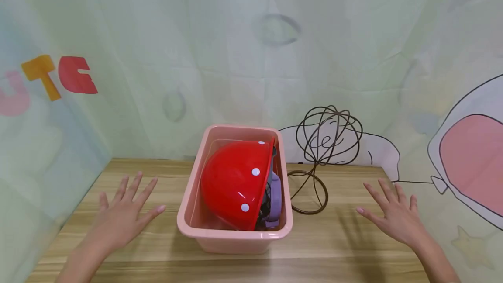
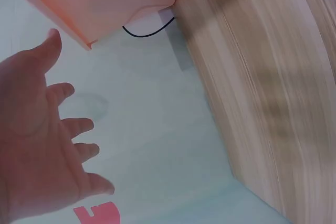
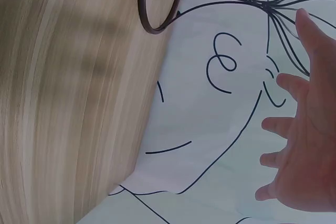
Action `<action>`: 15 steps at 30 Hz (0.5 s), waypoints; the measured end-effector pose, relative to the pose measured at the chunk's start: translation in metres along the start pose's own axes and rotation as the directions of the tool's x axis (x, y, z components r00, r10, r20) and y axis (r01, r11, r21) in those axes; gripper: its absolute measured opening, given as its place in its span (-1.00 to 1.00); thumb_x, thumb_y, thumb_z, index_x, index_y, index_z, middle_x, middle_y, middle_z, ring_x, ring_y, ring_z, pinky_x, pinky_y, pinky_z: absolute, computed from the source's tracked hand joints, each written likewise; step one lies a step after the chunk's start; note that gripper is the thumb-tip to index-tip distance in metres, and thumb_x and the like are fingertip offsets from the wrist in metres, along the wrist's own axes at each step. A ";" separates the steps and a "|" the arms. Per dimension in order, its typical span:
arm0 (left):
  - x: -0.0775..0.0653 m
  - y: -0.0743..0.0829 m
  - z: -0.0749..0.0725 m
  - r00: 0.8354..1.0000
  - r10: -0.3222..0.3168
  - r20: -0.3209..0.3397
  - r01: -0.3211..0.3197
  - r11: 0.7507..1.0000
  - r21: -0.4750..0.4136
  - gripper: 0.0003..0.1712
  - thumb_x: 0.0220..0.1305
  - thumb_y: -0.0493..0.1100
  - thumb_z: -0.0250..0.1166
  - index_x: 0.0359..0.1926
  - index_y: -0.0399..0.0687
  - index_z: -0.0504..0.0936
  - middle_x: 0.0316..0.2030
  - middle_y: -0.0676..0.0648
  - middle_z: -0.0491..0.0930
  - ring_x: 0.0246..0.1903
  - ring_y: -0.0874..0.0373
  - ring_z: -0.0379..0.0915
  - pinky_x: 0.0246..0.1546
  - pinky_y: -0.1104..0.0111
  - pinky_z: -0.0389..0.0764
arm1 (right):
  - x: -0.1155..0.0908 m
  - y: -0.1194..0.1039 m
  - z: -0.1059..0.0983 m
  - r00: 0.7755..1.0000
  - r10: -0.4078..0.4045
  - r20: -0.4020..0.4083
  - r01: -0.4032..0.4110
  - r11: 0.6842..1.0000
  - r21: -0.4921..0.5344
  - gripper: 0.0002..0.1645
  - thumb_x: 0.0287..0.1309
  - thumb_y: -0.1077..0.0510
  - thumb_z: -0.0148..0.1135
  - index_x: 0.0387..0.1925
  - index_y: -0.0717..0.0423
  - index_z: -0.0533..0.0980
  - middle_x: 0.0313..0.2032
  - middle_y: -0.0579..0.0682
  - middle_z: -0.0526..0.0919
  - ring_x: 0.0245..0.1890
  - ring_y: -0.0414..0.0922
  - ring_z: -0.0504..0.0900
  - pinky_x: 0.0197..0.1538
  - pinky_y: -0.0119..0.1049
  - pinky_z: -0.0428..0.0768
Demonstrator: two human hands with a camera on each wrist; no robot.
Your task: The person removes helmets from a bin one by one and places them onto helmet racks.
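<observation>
A pink plastic bin stands on the wooden table between my two hands. Inside it a red helmet with white dots lies on its side, its opening toward the right. A purple item and dark straps show beside the helmet; the rest of them is hidden. Right of the bin stands a brown wire rack with a round cage top and a ring base. My left hand hovers left of the bin, fingers spread, holding nothing. On the right, my right hand is likewise spread, apart from the rack.
The wooden table ends at a printed curtain behind and at both sides. The curtain carries coloured letters at the left and a pink balloon drawing at the right. The rack stands close to the bin's right side, near the back edge.
</observation>
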State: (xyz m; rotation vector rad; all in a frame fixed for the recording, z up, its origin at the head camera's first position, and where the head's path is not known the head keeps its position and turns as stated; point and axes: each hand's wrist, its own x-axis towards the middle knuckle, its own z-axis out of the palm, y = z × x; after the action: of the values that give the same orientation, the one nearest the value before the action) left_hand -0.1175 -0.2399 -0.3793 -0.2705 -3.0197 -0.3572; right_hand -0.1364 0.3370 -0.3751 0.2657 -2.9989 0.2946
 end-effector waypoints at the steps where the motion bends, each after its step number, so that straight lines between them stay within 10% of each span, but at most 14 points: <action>1: 0.001 0.000 -0.001 1.000 0.007 0.001 -0.007 1.000 -0.027 -0.13 0.24 0.31 -0.02 0.42 0.07 -0.08 0.33 -0.40 -0.14 0.29 -0.36 -0.44 -0.05 -0.47 -0.33 | 0.000 0.000 0.000 1.000 -0.002 0.000 0.002 1.000 0.002 -0.09 0.13 -0.33 0.03 0.40 -0.15 -0.03 0.34 0.32 -0.11 0.28 0.39 -0.35 0.06 0.40 -0.57; 15: 0.007 0.021 -0.015 0.990 0.144 0.004 -0.122 0.856 -0.502 -0.28 0.27 -0.02 0.16 0.35 -0.14 0.12 0.17 -0.34 0.28 0.06 -0.27 0.29 -0.08 -0.08 0.44 | 0.006 -0.005 -0.001 0.995 -0.094 -0.020 0.096 0.981 0.171 -0.08 0.11 -0.14 0.19 0.39 -0.04 0.00 0.25 0.38 0.12 0.17 0.43 0.07 0.01 0.47 0.01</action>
State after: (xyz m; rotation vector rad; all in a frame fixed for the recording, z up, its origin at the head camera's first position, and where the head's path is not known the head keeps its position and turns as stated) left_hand -0.1192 -0.2222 -0.3591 -0.5237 -2.8649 -1.1376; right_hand -0.1415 0.3310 -0.3726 0.4201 -2.9404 0.5435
